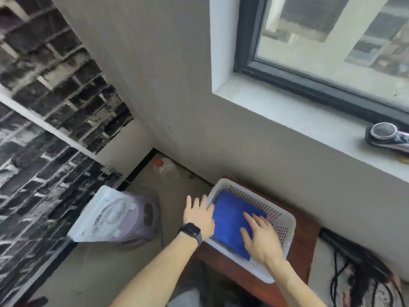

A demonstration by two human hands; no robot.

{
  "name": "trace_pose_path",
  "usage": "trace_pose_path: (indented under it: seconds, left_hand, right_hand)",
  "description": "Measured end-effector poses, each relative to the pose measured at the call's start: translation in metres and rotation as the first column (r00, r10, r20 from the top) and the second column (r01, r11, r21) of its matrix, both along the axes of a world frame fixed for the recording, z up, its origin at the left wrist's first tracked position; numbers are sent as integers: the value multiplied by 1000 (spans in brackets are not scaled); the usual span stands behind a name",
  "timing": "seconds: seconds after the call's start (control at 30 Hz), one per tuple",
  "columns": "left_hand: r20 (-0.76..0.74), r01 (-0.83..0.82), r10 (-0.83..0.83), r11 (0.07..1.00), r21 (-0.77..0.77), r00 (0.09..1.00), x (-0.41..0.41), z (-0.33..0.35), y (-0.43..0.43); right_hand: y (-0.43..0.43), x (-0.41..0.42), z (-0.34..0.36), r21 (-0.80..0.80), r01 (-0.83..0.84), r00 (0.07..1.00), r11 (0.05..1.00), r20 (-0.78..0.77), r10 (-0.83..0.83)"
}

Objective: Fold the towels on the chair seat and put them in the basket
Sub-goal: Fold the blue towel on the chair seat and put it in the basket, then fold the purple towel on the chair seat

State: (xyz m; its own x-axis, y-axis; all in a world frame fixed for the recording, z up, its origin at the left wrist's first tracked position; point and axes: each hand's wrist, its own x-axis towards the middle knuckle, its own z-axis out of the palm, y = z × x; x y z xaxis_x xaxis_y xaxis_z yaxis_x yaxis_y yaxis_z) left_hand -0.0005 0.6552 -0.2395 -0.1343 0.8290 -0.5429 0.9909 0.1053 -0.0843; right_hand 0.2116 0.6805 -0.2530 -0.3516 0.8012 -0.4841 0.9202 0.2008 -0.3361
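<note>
A folded blue towel (230,220) lies flat inside a white perforated basket (281,220). The basket stands on a brown wooden seat (303,247) by the wall under the window. My right hand (260,237) rests flat on the towel's right part, fingers straight. My left hand (198,214), with a dark watch on its wrist, hovers at the basket's left rim, fingers spread and straight, touching or nearly touching the rim. No other towel is in view.
A white and lilac box fan (110,216) leans on the floor to the left. Black cables (358,275) lie at the right. A shoe (387,136) sits on the window sill. A small bottle (162,165) lies in the floor corner.
</note>
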Motion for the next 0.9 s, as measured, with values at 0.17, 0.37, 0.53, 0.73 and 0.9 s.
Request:
trace_pose_path:
  seconds: [0.17, 0.37, 0.53, 0.73, 0.9]
  left_hand:
    - [253, -543, 501, 829, 134, 828, -34, 39, -84]
    - [451, -912, 794, 330, 244, 408, -84, 73, -232]
    - [446, -923, 884, -46, 381, 140, -111, 112, -370]
    - [491, -771, 868, -366, 520, -81, -114, 145, -527]
    - [552, -672, 821, -493, 554, -147, -119, 152, -648]
  right_hand:
    - [-14, -42, 50, 103, -214, 963, 972, -144, 227]
    - [-78, -155, 100, 297, -561, 707, 773, -313, 634]
    - [-175, -261, 157, 506, -716, 319, 481, -376, 870]
    - [-328, -335, 204, 531, -811, -12, 245, -434, 901]
    - [-451, -370, 203, 520, -845, -167, 126, -481, 861]
